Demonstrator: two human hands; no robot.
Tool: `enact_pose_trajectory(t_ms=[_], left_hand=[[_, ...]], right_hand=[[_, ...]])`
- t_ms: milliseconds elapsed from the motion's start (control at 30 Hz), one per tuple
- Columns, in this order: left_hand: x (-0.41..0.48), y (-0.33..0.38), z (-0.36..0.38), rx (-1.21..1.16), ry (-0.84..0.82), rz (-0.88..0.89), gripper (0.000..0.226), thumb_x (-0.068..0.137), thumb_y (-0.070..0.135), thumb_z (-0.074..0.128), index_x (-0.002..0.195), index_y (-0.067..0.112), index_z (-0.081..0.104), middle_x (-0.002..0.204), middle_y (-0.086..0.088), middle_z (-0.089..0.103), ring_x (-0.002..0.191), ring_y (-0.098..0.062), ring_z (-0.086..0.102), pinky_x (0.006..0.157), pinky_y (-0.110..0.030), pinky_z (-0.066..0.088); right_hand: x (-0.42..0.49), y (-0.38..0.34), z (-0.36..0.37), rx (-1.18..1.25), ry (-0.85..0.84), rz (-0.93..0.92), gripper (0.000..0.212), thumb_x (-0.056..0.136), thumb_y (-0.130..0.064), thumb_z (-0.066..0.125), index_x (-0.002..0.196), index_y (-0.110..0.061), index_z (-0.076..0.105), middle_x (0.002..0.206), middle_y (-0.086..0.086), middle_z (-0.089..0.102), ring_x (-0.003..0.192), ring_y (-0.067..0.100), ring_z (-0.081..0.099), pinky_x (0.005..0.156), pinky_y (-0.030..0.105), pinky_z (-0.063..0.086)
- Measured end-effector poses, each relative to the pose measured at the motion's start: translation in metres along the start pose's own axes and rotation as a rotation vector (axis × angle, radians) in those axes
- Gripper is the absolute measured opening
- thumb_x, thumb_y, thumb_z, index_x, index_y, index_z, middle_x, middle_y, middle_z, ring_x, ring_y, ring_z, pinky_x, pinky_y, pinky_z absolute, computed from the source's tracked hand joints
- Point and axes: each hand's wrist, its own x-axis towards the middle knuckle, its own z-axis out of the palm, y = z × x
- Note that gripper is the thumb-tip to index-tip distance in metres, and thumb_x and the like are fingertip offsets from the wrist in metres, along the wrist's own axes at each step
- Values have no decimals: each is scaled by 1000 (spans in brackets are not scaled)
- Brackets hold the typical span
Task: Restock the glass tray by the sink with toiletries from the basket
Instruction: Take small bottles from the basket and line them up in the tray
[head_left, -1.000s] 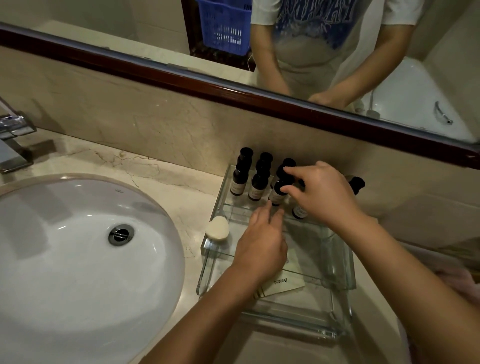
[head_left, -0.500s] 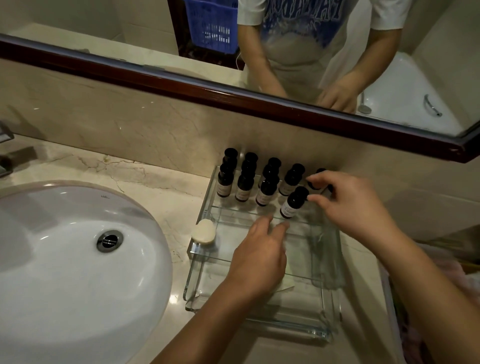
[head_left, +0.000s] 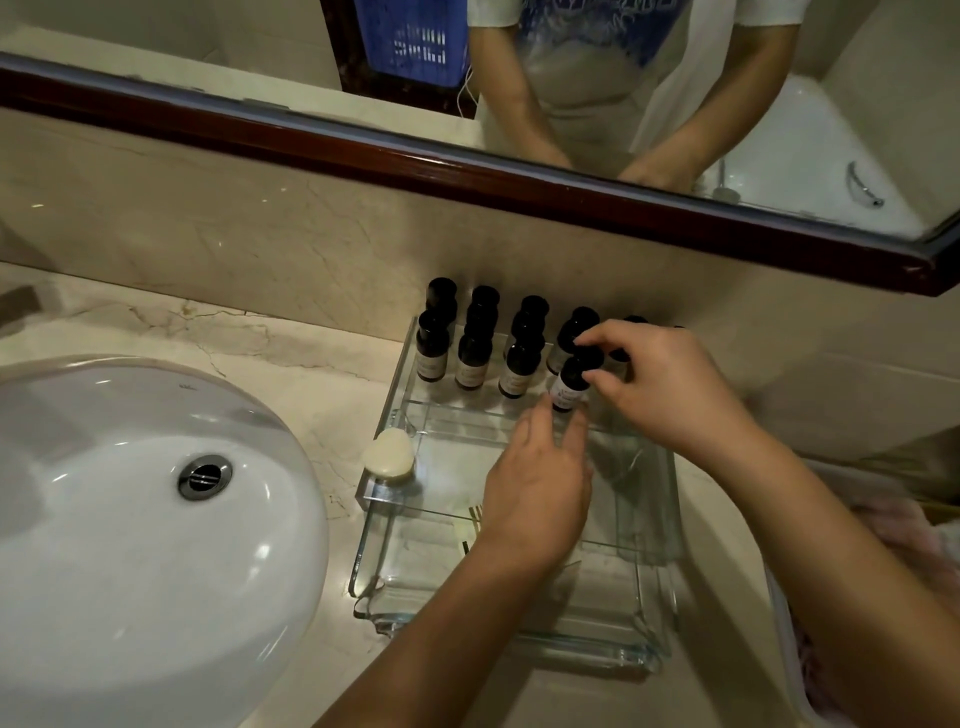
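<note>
A clear glass tray (head_left: 641, 525) stands on the marble counter right of the sink. Several small dark bottles with pale labels (head_left: 472, 358) stand in a row along its back edge. My right hand (head_left: 670, 395) pinches the black cap of the rightmost front bottle (head_left: 571, 382), which stands on the tray. My left hand (head_left: 535, 493) lies flat over the tray's middle, fingers straight, fingertips just before that bottle's base. A round pale soap (head_left: 388, 453) sits on the tray's front left corner. A card lies under my left hand, mostly hidden.
A white oval sink (head_left: 104, 509) with a metal drain (head_left: 204, 476) fills the left. A dark-framed mirror (head_left: 467, 176) runs above the backsplash and reflects a blue basket (head_left: 415, 41). Pink cloth in a container (head_left: 893, 530) shows at the right edge.
My right hand moved from the back right bottle to the cap of the front right bottle. My left hand slid slightly forward toward that bottle. The camera shifted a little.
</note>
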Motion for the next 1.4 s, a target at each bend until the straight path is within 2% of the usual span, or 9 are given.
enact_pose_trajectory(t_ms=[467,567,667,767,867,933,1067,1267,1400], left_hand=[[1,-1,1,-42,70,12,54,99,34,37,148,24,17,156,-6,5,142,-21,16,100,-34,42],[-10,-2,-3,-114,95,11,50,98,31,39,146,24,25,155,0,10,141,-15,16,99,-32,43],[-20,0,-4,-415,169,-98,43,95,24,47,138,23,41,146,6,32,130,-8,36,99,-22,37],[-19,12,-12,-1090,186,-492,36,93,12,53,126,23,51,119,5,58,102,-5,55,91,-22,43],[-6,19,-19,-1695,138,-791,33,91,2,52,123,13,51,90,-3,64,82,-11,59,81,-22,47],[0,20,-21,-1878,158,-851,35,92,-2,49,126,6,47,102,-12,63,90,-15,60,88,-24,48],[5,24,-24,-1968,177,-867,36,92,-6,46,127,5,45,110,-17,58,95,-18,59,95,-26,46],[11,24,-20,-1993,174,-875,36,94,-5,44,129,5,45,112,-16,57,100,-20,57,94,-25,45],[15,25,-22,-2000,197,-835,37,93,-6,46,128,6,46,102,-12,60,86,-13,59,89,-22,48]], right_hand=[[1,2,-2,64,-43,0,38,86,-20,64,123,-28,58,121,-3,63,113,12,56,88,23,42],[-4,5,-8,104,-20,3,38,84,-15,67,121,-24,58,118,-6,60,101,2,51,83,15,37],[-9,10,-18,153,55,35,30,82,-12,68,110,-22,61,101,-9,55,76,-7,44,68,1,30],[-10,12,-21,175,69,64,27,82,-12,68,107,-22,63,96,-7,58,69,-8,43,62,-5,30],[-6,8,-15,136,29,43,30,83,-16,68,112,-23,62,95,-6,60,73,-3,49,67,5,34],[-3,5,-9,115,15,29,33,83,-22,68,115,-23,62,96,-6,60,89,9,58,77,21,44],[4,-1,-3,51,-21,22,36,83,-31,67,118,-26,61,108,-1,65,103,17,60,90,37,49],[8,-1,-2,34,-22,37,30,83,-33,67,113,-28,64,106,-1,67,101,19,62,87,39,50],[8,-1,-3,45,-29,26,30,83,-33,67,112,-28,64,106,-2,67,101,18,62,87,40,51]])
